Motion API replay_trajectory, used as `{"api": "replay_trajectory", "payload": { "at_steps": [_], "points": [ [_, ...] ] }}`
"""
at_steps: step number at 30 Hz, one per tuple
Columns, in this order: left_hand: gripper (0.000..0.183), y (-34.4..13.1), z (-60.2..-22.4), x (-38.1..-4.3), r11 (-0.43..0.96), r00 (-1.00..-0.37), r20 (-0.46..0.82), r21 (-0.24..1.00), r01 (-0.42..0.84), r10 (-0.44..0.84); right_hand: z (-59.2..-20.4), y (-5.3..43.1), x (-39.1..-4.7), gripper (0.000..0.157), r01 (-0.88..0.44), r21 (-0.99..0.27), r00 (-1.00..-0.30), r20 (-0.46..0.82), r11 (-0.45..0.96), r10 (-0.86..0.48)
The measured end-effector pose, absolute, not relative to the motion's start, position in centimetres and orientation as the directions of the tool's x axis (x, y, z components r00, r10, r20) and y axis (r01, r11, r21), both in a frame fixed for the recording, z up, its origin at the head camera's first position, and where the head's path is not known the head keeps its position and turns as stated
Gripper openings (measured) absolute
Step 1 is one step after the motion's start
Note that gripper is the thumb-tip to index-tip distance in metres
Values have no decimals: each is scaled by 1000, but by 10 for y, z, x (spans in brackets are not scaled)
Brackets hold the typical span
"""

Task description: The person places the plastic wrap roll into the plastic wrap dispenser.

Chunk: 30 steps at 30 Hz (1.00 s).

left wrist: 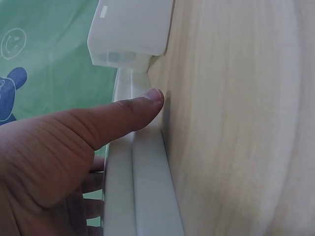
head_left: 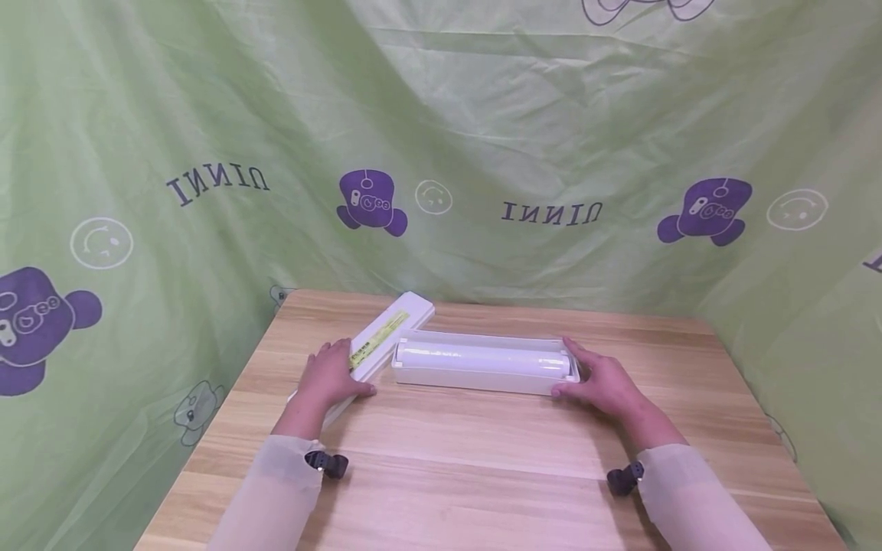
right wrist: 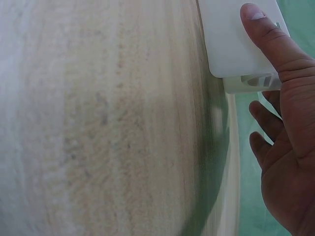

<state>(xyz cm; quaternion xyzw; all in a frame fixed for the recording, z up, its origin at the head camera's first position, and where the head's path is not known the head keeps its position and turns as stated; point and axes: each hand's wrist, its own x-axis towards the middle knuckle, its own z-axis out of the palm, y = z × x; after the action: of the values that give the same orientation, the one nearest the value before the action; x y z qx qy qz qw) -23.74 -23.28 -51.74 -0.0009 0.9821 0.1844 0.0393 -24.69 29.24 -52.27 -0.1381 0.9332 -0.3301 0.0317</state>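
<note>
A long white plastic box [head_left: 475, 379], open at the top, lies across the table with a shiny roll of plastic film [head_left: 475, 359] inside. My right hand [head_left: 608, 386] grips its right end, the thumb on the near wall and fingers round the far side. Slanting beside the box's left end is a narrow white lid [head_left: 416, 304] with a yellow printed label [head_left: 389, 330]. My left hand [head_left: 328, 378] holds this lid across its width. In the left wrist view, the thumb lies over one edge and the fingers are behind the opposite side, partly hidden.
The wood-grain table [head_left: 468, 474] reaches back to a green curtain [head_left: 455, 260] with purple prints, which hangs behind and along both sides. Small black wrist cameras [head_left: 334, 465] sit at both sleeve cuffs.
</note>
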Motion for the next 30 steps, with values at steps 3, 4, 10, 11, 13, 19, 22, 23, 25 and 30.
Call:
{"api": "replay_trajectory", "payload": {
  "at_steps": [3, 4, 10, 11, 13, 19, 22, 23, 25, 30],
  "points": [
    [124, -235, -518, -233, 930, -997, -81, 367, -35, -6, -522, 292, -246, 121, -240, -624, -959, 33, 744, -281],
    [124, -236, -519, -231, 930, -997, -77, 365, -34, -7, -522, 292, -246, 120, -241, -623, -959, 35, 744, -281],
    [124, -239, -521, -222, 928, -998, -61, 370, -45, -24, -523, 293, -247, 120, -240, -620, -960, 38, 747, -278],
    [124, -239, -521, -221, 926, -998, -63, 373, -51, -30, -523, 293, -247, 120, -238, -620, -960, 35, 748, -277],
    [125, -240, -521, -218, 922, -997, -67, 383, -61, -38, -524, 293, -247, 121, -234, -619, -961, 31, 750, -275],
    [125, -244, -521, -211, 903, -994, -96, 419, -94, -58, -524, 293, -247, 121, -224, -619, -962, 19, 753, -271],
    [124, -246, -521, -208, 897, -991, -108, 428, -114, -74, -524, 293, -247, 121, -222, -623, -963, 18, 750, -270],
    [124, -246, -520, -207, 894, -991, -109, 431, -118, -78, -524, 293, -247, 122, -224, -623, -962, 19, 750, -272],
    [123, -247, -520, -205, 892, -990, -109, 434, -126, -86, -525, 292, -247, 121, -225, -623, -963, 24, 749, -270],
    [120, -247, -521, -202, 890, -989, -114, 436, -132, -91, -525, 292, -247, 121, -225, -623, -964, 29, 749, -265]
  ]
}}
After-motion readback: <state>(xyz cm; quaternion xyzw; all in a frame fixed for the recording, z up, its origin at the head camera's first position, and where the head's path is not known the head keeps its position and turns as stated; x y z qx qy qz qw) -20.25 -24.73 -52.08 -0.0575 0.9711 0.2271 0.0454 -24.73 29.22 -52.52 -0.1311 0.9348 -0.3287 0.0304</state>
